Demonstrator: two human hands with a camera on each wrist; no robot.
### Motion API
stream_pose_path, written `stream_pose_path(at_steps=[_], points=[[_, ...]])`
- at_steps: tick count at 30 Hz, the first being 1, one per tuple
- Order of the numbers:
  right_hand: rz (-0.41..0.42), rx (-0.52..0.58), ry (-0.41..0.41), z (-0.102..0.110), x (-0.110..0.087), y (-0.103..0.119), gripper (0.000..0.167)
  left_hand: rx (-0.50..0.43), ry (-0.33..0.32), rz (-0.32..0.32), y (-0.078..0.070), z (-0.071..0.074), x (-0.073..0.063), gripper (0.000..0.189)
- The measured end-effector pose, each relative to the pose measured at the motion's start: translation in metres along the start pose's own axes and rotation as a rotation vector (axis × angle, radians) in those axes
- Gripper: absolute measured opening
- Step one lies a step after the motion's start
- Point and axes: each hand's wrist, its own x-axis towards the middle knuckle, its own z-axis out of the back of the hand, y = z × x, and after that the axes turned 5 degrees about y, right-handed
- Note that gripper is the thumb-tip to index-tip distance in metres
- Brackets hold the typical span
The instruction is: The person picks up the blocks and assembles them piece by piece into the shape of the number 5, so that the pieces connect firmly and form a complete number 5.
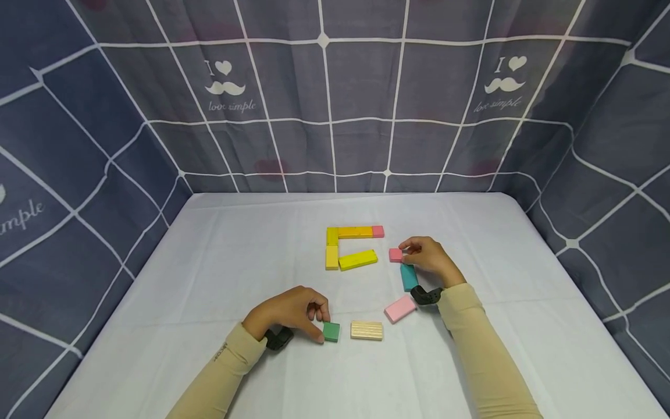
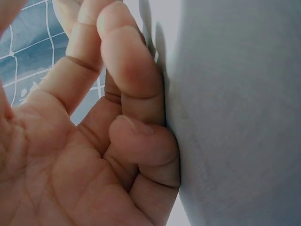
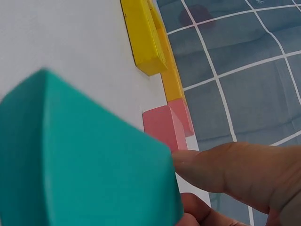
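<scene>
My left hand point(image 1: 294, 308) rests low on the white cloth and pinches a small green block point(image 1: 331, 331) by its left side, thumb in front and a finger behind. That block is hidden in the left wrist view, where the palm and curled fingers point(image 2: 136, 146) fill the left half. Over on the right, my right hand point(image 1: 426, 256) pinches a small pink block point(image 1: 395, 255) between thumb and finger. A teal block point(image 1: 409, 278) lies just below that hand and looms large in the right wrist view. One pale pink block point(image 1: 400, 309) lies tilted near the right wrist.
A natural wood block point(image 1: 367, 330) sits right of the green one. Yellow blocks point(image 1: 332, 256) and an orange block point(image 1: 355, 233) form a corner, ending in another pink block point(image 1: 378, 231). A loose yellow block point(image 1: 358, 260) lies slanted inside. Grey gridded curtains point(image 1: 361, 145) surround the table.
</scene>
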Motion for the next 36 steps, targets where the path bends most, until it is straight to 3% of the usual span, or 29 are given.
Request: stream_pose_path(at_steps=[36], points=[[-0.007,0.005,0.036,-0.013,0.008,0.015,0.029,0.004,-0.007,0.018,0.001,-0.001,0.001,0.026]])
